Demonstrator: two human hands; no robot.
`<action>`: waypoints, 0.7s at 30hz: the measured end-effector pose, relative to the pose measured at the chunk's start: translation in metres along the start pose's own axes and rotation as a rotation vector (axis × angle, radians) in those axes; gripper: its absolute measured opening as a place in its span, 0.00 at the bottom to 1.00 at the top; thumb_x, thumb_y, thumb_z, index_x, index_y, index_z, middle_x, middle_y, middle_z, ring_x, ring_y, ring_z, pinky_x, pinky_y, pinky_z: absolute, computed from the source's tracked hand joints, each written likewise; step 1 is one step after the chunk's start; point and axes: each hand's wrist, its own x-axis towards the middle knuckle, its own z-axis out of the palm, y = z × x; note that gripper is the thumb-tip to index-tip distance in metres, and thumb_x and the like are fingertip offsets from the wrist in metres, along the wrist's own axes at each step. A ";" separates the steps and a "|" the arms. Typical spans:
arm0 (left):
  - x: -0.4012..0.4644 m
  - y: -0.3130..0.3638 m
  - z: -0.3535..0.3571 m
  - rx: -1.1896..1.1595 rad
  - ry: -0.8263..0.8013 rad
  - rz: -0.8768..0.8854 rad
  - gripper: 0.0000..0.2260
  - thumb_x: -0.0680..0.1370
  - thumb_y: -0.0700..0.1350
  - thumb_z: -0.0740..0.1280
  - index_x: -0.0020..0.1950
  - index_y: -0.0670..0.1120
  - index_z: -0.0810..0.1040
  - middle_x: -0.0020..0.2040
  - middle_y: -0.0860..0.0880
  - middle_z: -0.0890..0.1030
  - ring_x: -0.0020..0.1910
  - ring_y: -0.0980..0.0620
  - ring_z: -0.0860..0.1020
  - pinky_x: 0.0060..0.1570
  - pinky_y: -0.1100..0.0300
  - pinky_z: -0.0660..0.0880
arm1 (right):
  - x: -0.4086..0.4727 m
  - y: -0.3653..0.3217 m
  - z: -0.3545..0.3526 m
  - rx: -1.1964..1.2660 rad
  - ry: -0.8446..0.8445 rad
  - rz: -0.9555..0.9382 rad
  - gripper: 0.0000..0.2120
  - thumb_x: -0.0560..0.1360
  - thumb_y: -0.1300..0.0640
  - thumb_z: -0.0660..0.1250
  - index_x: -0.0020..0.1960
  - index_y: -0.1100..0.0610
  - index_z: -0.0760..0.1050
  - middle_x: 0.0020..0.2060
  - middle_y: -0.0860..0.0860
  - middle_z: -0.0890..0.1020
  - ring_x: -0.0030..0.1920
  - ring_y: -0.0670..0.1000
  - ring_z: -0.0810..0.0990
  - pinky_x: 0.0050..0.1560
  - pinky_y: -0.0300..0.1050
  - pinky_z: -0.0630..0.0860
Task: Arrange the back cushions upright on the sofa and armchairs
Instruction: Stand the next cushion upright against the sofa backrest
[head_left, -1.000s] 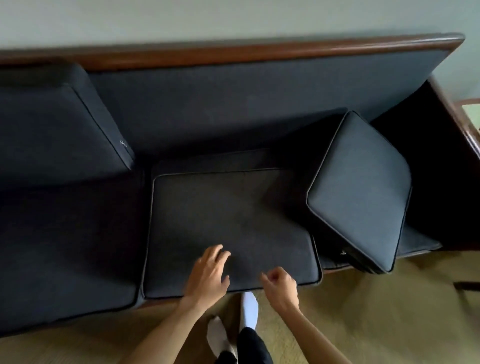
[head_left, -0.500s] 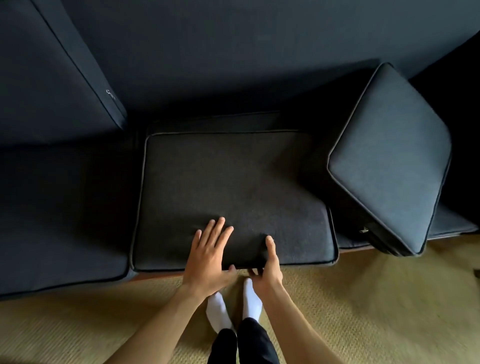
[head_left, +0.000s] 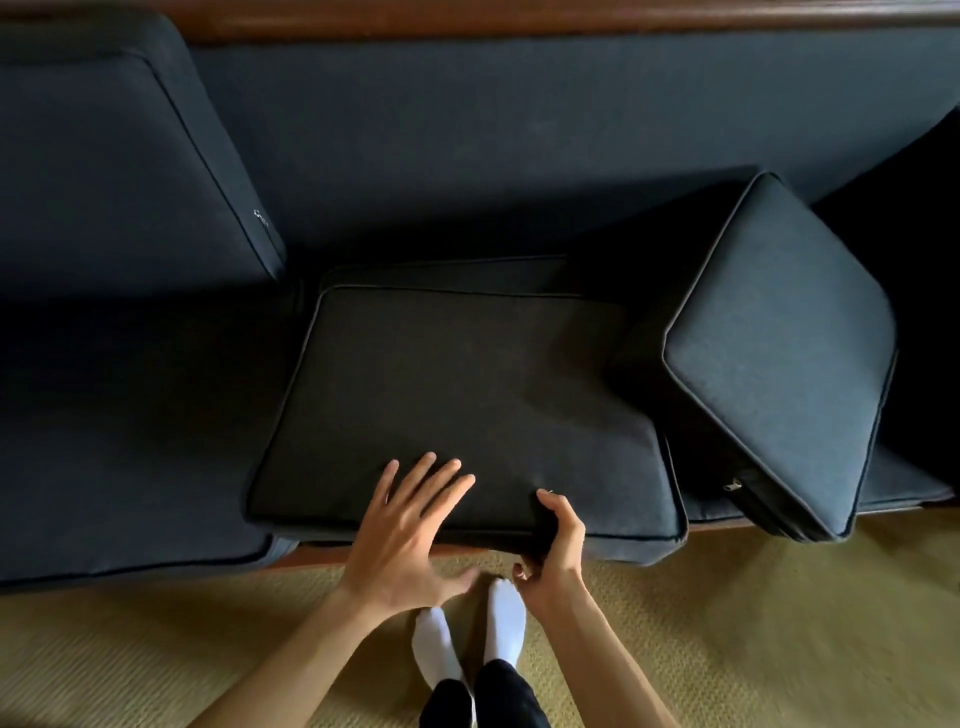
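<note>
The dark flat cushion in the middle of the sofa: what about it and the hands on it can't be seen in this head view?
- Underside of the dark flat cushion: hidden by the cushion itself.
- Right hand fingers: curled under the front edge, out of sight.
- Left hand thumb: motion-blurred, contact unclear.
- Tilted dark square cushion: its lower side is in shadow, so what props it is unclear.
- Upright dark back cushion: cut off by the left edge.
</note>
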 end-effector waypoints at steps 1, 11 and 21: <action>-0.006 -0.003 -0.005 0.048 0.066 0.057 0.41 0.66 0.68 0.69 0.75 0.52 0.66 0.77 0.51 0.64 0.77 0.49 0.57 0.72 0.37 0.58 | -0.009 -0.005 0.005 -0.022 -0.006 -0.007 0.22 0.60 0.43 0.74 0.48 0.56 0.80 0.38 0.51 0.81 0.39 0.52 0.75 0.37 0.46 0.64; 0.078 -0.024 -0.106 0.387 0.192 -0.094 0.40 0.57 0.48 0.76 0.70 0.51 0.69 0.66 0.48 0.75 0.68 0.43 0.70 0.69 0.36 0.58 | -0.093 -0.035 0.045 -0.330 -0.262 -0.353 0.22 0.58 0.44 0.69 0.45 0.58 0.79 0.45 0.59 0.86 0.49 0.56 0.84 0.53 0.52 0.78; 0.118 -0.045 -0.151 0.528 -0.007 -0.032 0.42 0.57 0.47 0.77 0.69 0.55 0.64 0.64 0.54 0.74 0.63 0.47 0.71 0.57 0.42 0.63 | -0.061 -0.064 0.069 -1.784 0.282 -1.394 0.67 0.44 0.50 0.86 0.78 0.51 0.59 0.68 0.62 0.71 0.67 0.66 0.71 0.63 0.72 0.65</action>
